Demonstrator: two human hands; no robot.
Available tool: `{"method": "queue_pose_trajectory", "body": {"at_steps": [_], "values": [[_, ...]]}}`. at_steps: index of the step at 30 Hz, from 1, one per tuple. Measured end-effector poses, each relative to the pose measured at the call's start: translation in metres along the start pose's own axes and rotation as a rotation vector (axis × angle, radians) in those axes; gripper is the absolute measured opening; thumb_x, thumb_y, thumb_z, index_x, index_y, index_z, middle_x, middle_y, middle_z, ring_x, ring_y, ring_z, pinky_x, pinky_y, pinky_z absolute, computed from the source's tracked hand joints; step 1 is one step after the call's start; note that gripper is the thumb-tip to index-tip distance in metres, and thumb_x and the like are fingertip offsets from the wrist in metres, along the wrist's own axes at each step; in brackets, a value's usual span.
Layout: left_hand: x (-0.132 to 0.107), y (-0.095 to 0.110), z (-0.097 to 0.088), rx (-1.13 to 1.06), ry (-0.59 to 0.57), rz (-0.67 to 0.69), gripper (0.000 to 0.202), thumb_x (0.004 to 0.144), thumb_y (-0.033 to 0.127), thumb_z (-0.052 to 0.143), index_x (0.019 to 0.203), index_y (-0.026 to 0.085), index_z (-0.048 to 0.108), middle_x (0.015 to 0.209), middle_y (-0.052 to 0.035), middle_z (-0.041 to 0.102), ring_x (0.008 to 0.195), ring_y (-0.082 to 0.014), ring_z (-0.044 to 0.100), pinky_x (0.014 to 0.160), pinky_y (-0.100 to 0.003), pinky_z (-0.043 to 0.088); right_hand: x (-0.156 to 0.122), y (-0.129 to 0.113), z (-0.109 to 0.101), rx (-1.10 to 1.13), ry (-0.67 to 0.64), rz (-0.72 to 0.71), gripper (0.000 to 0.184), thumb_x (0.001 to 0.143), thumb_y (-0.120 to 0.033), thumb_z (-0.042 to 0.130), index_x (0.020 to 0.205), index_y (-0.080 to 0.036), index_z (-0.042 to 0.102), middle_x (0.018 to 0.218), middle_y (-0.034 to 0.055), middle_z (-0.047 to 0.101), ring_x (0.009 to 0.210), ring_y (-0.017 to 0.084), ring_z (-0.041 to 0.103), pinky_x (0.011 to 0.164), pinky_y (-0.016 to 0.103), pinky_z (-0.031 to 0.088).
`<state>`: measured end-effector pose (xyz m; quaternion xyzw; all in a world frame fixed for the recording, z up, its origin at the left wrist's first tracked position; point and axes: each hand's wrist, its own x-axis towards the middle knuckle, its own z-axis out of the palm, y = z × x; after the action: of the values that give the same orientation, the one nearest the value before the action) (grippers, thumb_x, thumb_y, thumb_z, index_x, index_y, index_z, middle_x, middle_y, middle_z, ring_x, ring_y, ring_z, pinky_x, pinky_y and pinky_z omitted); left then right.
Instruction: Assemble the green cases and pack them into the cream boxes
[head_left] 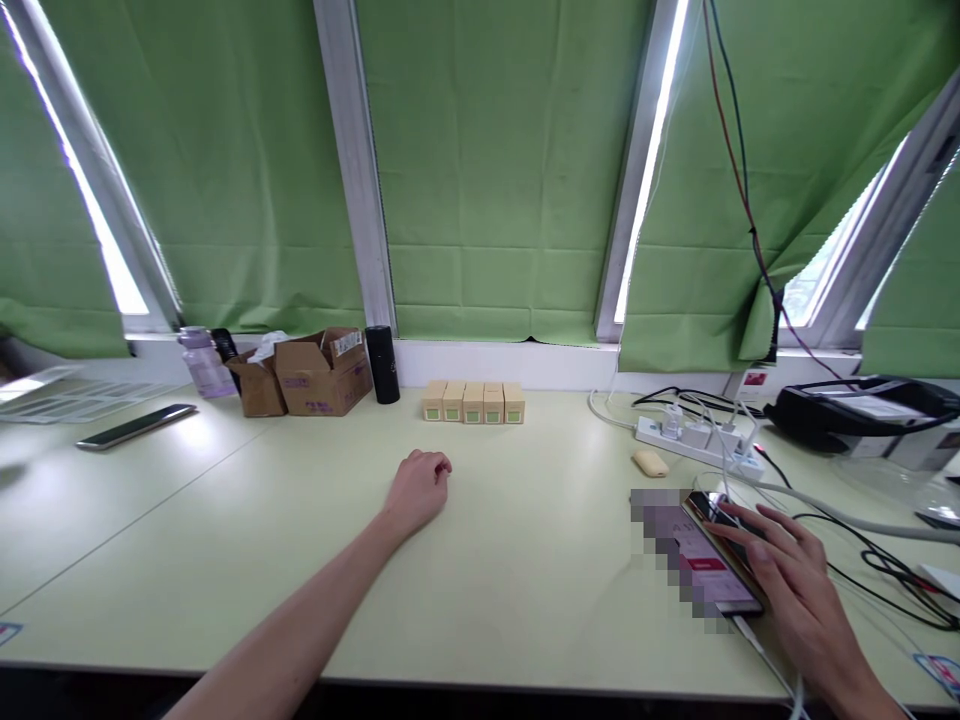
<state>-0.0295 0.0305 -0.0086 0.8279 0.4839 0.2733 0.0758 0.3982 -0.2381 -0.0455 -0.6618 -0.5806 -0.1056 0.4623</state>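
Note:
My left hand (pixel 418 492) rests on the table, its fingers curled in and nothing showing in them. Beyond it stands a row of several small cardboard boxes (pixel 473 403) with green labels. At the right, my right hand (pixel 799 575) lies with outstretched fingers over a dark phone (pixel 724 515) with a gold edge, touching it. Right beside that one is a phone with a lit screen (pixel 709 567), partly blurred out, and a white cable runs from its lower end. A cream earbud case (pixel 650 463) sits just behind the phones.
A white power strip (pixel 697 442) with plugs and tangled black cables (pixel 892 570) occupies the right side, near a black bag (pixel 862 410). Along the back left stand an open cardboard box (pixel 322 375), a black cylinder (pixel 382 365) and a purple bottle (pixel 204 362). Another phone-like slab (pixel 137 427) lies far left.

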Motion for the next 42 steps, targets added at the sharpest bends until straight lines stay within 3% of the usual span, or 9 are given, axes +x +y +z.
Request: {"method": "queue_pose_trajectory", "body": {"at_steps": [42], "values": [[-0.0028,0.0039,-0.0011,0.015,-0.001,0.001,0.024,0.089,0.014,0.048,0.086,0.021,0.071,0.091,-0.0074,0.076,0.098,-0.0274,0.065,0.088,-0.039,0.050,-0.0002,0.0087,-0.0014,0.059,0.008,0.117,0.049,0.100,-0.055,0.042,0.101,-0.028,0.083,0.134,0.0081,0.070,0.135,0.042,0.048,0.116,0.068,0.030]]}}
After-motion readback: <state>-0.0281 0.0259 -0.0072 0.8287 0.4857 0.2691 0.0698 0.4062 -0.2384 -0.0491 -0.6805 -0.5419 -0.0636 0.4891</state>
